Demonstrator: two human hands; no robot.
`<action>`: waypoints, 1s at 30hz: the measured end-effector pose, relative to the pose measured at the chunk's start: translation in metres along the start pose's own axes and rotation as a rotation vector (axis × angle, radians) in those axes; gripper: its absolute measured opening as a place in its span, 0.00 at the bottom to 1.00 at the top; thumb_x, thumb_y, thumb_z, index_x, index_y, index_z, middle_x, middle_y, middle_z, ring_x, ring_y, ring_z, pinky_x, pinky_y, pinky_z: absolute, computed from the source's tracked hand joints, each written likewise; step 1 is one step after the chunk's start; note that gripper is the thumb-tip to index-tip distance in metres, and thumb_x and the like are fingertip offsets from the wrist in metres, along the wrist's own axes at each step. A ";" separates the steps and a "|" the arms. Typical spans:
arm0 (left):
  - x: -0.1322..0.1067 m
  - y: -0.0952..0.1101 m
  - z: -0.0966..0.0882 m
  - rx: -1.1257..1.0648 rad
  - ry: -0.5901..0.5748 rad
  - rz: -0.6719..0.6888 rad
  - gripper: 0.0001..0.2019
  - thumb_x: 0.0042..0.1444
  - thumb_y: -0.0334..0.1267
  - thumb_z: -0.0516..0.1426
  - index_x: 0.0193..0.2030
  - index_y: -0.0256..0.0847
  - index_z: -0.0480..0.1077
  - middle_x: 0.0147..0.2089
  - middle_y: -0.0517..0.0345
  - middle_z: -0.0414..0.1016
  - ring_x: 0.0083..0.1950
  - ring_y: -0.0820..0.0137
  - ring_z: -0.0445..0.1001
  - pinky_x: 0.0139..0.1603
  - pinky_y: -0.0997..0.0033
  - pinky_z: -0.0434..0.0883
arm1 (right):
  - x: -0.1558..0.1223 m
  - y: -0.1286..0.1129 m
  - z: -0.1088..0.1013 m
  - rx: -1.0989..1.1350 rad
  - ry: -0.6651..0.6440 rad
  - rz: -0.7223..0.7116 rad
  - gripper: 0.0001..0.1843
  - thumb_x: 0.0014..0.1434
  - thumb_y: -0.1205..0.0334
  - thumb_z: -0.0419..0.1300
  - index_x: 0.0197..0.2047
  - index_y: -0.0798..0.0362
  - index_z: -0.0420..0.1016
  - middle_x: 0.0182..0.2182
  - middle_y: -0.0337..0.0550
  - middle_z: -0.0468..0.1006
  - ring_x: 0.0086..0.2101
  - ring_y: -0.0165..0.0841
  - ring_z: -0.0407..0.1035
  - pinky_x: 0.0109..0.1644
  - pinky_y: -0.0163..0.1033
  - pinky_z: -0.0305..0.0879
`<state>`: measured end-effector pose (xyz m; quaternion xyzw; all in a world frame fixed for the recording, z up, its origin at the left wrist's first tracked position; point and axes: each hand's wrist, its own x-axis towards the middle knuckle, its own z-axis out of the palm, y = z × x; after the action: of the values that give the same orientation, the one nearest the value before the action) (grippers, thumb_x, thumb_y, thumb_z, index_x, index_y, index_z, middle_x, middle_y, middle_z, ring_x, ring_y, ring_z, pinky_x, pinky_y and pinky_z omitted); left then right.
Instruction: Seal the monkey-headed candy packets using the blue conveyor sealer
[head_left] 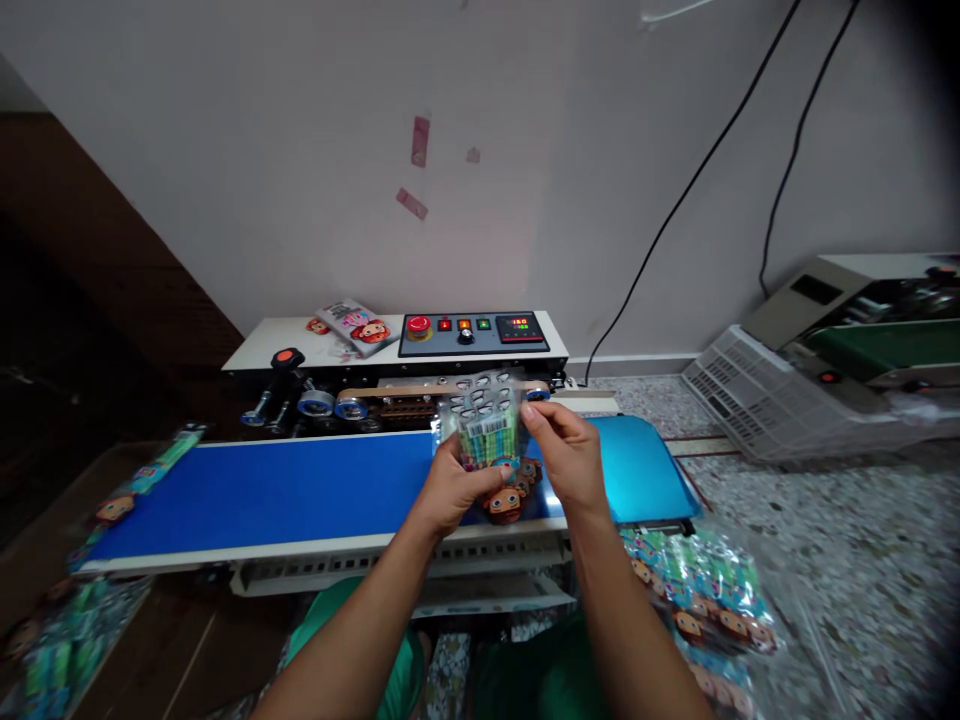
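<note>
My left hand [450,492] is wrapped round a bunch of clear plastic packets [486,438] above the conveyor belt [300,490]. The packets carry a barcode, green and blue printing and a brown cartoon head at the lower end; their top ends show rows of dark-outlined oval marks. At the upper right edge of the bunch, my right hand [568,455] pinches a packet's edge between thumb and fingertips. Behind the bunch stands the sealing machine [255,347], its control panel [474,335] lit with red and green digits.
One similar packet [154,470] lies at the belt's left end. Filled bags [705,590] are piled low on the right, and more packets [64,640] are in a cardboard box at lower left. A white plastic crate [742,400] and a second machine stand at right. Black cables hang along the wall.
</note>
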<state>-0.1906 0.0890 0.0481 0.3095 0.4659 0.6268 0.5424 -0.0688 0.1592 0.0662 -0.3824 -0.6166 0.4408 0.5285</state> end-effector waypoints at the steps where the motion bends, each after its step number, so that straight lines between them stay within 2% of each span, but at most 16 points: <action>1: 0.000 0.000 0.000 0.001 -0.008 -0.002 0.22 0.36 0.33 0.68 0.42 0.36 0.73 0.37 0.54 0.78 0.36 0.66 0.75 0.42 0.65 0.70 | 0.000 0.001 0.000 0.023 0.022 0.005 0.12 0.53 0.53 0.60 0.32 0.55 0.76 0.26 0.38 0.75 0.29 0.28 0.66 0.34 0.34 0.63; 5: -0.001 -0.001 0.001 -0.015 -0.026 0.017 0.22 0.38 0.33 0.67 0.44 0.36 0.72 0.40 0.52 0.78 0.39 0.65 0.76 0.45 0.63 0.70 | 0.004 0.006 -0.005 0.177 0.100 0.023 0.11 0.49 0.55 0.64 0.29 0.54 0.75 0.24 0.36 0.73 0.28 0.27 0.65 0.34 0.33 0.61; 9: 0.000 -0.003 0.001 -0.023 -0.043 0.002 0.22 0.39 0.33 0.67 0.43 0.35 0.72 0.40 0.51 0.79 0.39 0.64 0.76 0.45 0.62 0.71 | 0.010 0.013 -0.012 0.285 0.161 0.055 0.13 0.51 0.52 0.63 0.30 0.54 0.73 0.29 0.38 0.75 0.30 0.29 0.67 0.37 0.36 0.63; 13: 0.000 -0.005 0.000 -0.028 -0.015 -0.022 0.20 0.37 0.33 0.67 0.41 0.35 0.72 0.37 0.52 0.79 0.37 0.64 0.77 0.42 0.64 0.72 | 0.017 0.018 -0.023 0.185 0.370 0.019 0.17 0.54 0.47 0.58 0.32 0.54 0.69 0.29 0.37 0.73 0.29 0.28 0.65 0.36 0.35 0.62; 16: 0.001 -0.005 -0.001 -0.022 0.005 -0.037 0.20 0.36 0.33 0.68 0.39 0.36 0.72 0.36 0.52 0.79 0.36 0.63 0.77 0.40 0.63 0.72 | 0.019 0.025 -0.043 -0.065 0.475 0.014 0.20 0.56 0.44 0.53 0.35 0.54 0.68 0.27 0.37 0.70 0.26 0.27 0.62 0.32 0.33 0.59; 20: 0.001 0.001 -0.002 -0.029 0.034 -0.020 0.19 0.36 0.33 0.68 0.38 0.36 0.73 0.35 0.52 0.80 0.35 0.63 0.77 0.40 0.63 0.72 | 0.021 0.043 -0.074 -0.595 0.384 0.066 0.19 0.59 0.48 0.50 0.35 0.56 0.71 0.25 0.42 0.71 0.26 0.31 0.62 0.31 0.35 0.55; 23: 0.002 0.004 -0.002 -0.024 0.040 -0.008 0.18 0.37 0.33 0.68 0.38 0.35 0.73 0.35 0.51 0.80 0.34 0.64 0.77 0.40 0.64 0.72 | 0.023 0.058 -0.084 -0.883 0.320 0.139 0.18 0.60 0.53 0.49 0.34 0.57 0.73 0.26 0.47 0.73 0.28 0.34 0.63 0.32 0.37 0.52; 26: 0.002 0.002 -0.002 -0.025 0.029 -0.005 0.18 0.37 0.33 0.67 0.39 0.35 0.72 0.35 0.51 0.79 0.35 0.64 0.77 0.39 0.64 0.72 | 0.026 0.067 -0.077 -0.995 0.275 0.208 0.17 0.61 0.55 0.48 0.36 0.58 0.73 0.27 0.49 0.75 0.27 0.35 0.63 0.31 0.37 0.49; 30: 0.001 -0.003 -0.002 -0.032 0.023 -0.028 0.21 0.36 0.33 0.68 0.41 0.36 0.71 0.35 0.53 0.79 0.34 0.64 0.77 0.38 0.64 0.73 | 0.026 0.067 -0.052 -0.969 0.147 0.212 0.18 0.62 0.55 0.47 0.38 0.57 0.73 0.27 0.49 0.76 0.28 0.35 0.65 0.32 0.37 0.50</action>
<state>-0.1914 0.0900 0.0449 0.2873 0.4662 0.6301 0.5506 -0.0207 0.2121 0.0135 -0.6744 -0.6695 0.1268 0.2843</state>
